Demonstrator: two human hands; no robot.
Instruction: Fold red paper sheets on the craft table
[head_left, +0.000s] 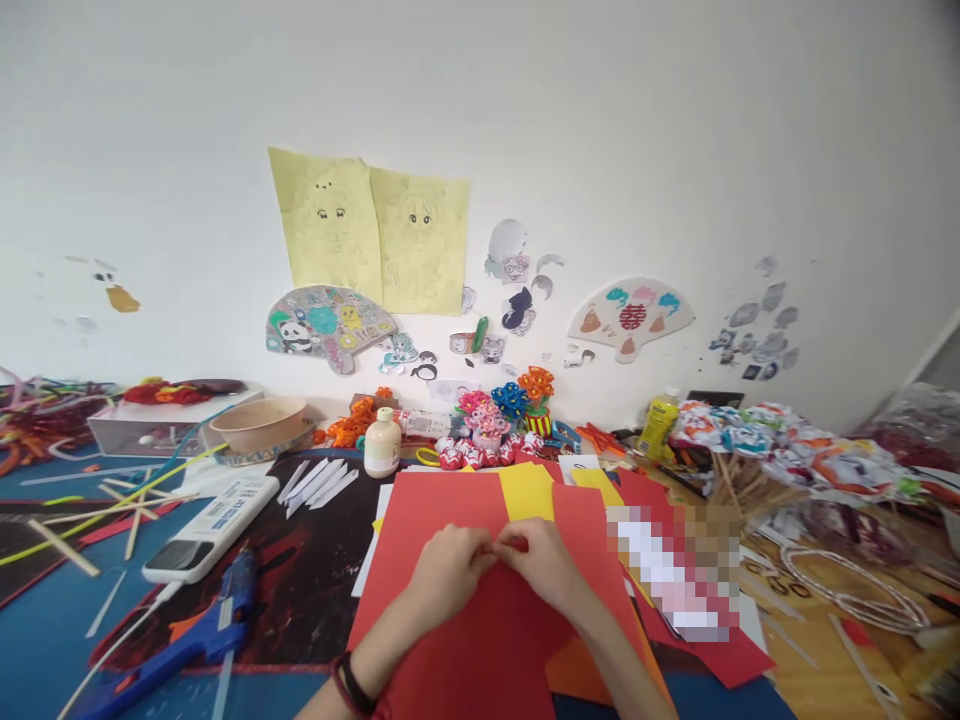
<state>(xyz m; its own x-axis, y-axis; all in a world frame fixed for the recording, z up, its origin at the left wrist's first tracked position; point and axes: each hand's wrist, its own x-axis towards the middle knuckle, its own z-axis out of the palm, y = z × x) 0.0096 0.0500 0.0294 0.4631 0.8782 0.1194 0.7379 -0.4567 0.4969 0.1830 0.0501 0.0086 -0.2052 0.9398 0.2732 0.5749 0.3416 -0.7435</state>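
Observation:
My left hand [450, 568] and my right hand [541, 564] meet above a large red sheet of paper [442, 500]. Thumbs and fingertips are pinched together on both hands, nearly touching each other. Whatever sits between the fingertips is too small or hidden to make out. Dark bands circle my left wrist. A yellow sheet [528, 490] shows from under the red one, just beyond my right hand. Beneath my right forearm lie another red sheet [581, 510] and an orange sheet [574, 668].
A blue glue gun [232, 600] and a white power strip [217, 530] lie to the left, near white paper strips [319, 487]. Behind the paper stand a cream bottle [382, 445] and pipe-cleaner flowers [487, 415]. Wrapped bundles on sticks [787, 450] crowd the right.

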